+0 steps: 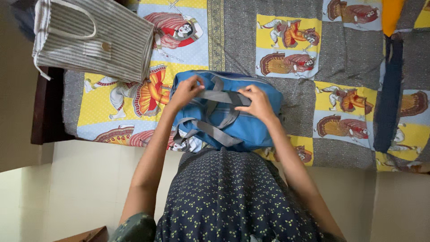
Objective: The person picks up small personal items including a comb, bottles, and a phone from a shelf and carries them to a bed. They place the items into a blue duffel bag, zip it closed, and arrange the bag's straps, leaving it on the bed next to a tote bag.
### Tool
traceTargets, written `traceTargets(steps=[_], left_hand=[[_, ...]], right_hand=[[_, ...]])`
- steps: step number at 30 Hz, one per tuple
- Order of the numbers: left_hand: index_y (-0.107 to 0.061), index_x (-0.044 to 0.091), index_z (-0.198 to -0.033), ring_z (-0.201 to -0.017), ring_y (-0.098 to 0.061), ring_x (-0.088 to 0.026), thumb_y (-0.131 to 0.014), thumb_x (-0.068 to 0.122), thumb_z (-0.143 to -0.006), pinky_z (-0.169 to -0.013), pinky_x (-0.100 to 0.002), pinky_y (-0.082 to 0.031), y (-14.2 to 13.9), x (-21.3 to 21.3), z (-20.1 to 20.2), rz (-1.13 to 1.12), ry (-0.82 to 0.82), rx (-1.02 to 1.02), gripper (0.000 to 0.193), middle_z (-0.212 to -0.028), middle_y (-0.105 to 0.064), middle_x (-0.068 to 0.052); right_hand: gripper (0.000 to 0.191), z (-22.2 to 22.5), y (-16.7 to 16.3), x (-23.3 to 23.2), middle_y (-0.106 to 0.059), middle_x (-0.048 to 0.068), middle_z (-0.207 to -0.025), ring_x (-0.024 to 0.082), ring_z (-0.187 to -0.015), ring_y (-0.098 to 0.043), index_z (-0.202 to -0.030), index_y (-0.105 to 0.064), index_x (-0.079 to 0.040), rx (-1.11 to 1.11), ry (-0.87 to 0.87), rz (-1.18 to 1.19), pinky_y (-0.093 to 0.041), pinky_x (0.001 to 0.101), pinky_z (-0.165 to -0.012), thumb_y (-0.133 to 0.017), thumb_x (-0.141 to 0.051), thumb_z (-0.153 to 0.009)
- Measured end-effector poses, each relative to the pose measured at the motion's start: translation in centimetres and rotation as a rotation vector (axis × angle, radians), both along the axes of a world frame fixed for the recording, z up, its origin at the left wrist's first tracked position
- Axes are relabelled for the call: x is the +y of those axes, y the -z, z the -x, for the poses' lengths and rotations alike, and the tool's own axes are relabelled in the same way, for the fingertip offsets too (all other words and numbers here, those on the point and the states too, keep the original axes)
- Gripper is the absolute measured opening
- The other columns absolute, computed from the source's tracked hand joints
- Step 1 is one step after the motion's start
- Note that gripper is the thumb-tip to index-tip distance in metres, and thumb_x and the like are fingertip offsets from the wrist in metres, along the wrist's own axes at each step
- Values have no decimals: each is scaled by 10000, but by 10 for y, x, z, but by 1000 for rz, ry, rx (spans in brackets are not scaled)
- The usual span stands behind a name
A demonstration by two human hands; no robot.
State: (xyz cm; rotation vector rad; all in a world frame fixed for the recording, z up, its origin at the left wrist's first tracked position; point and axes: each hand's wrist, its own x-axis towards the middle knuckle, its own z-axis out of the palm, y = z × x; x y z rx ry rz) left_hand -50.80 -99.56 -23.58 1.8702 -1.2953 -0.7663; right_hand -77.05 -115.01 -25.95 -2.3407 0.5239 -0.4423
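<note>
A bed with a patchwork cover of grey squares and dancer prints fills the top of the view — pale tiled floor lies at 7 o'clock. A blue duffel bag with grey straps sits at centre, on the bed's near edge. The left hand and right hand both pinch its handles (its zip is hidden). A striped tote lies at 10 o'clock, cut off.

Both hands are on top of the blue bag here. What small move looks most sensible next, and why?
Probably lifting the grey handles clear to one side. The left hand and the right hand both rest on the top of the blue duffel bag, and the straps lie across that top, so they cover whatever opening runs there. Whether a zip is shut cannot be seen.
</note>
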Motion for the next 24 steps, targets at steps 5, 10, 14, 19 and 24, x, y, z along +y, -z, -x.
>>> traceTargets(steps=[5, 10, 14, 19, 24], left_hand=[[-671, 63, -1039, -607, -503, -162, -685, 332, -998, -571, -354, -418, 14, 2, -5, 2, 53, -18, 272, -671, -548, -83], [-691, 70, -1056, -627, -526, -123, -753, 457, -888, -572, -321, -427, 17, 2, -1, -88, 114, 68, 427, -681, -575, -41], [-708, 75, -1094, -678, -483, -114, -735, 474, -911, -595, -318, -385, -1, 7, -11, -111, 120, 127, 440, -731, -552, -23], [-652, 42, -1113, -712, -522, -150, -855, 351, -751, -627, -329, -438, -16, 25, -36, 32, 159, 73, 518, -824, -587, -67], [-630, 39, -1004, -861, -614, -279, -737, 93, -738, -824, -389, -506, -4, 38, -53, 108, 73, -411, 293, -871, -619, -117]], right_hand=[[707, 9, 2, -7, -656, 144, -1100, 333, -1000, -670, -1203, -731, -14, 15, 38, 37, -540, 434, -862, -969, -315, -609], [663, 4, -3, 2, -649, 141, -1127, 327, -1010, -667, -1203, -726, -15, -49, 86, 40, -544, 429, -865, -964, -334, -673], [647, -8, -20, 6, -624, 149, -1133, 332, -1018, -658, -1220, -720, -15, -92, 103, 38, -538, 429, -878, -959, -319, -701], [642, -16, -63, 1, -583, 144, -1113, 327, -1027, -626, -1251, -711, -19, -150, 118, 100, -534, 422, -901, -950, -305, -729], [627, -11, -114, -2, -504, 133, -1011, 317, -960, -549, -1249, -720, -17, -127, 207, 227, -486, 440, -853, -966, -292, -742]])
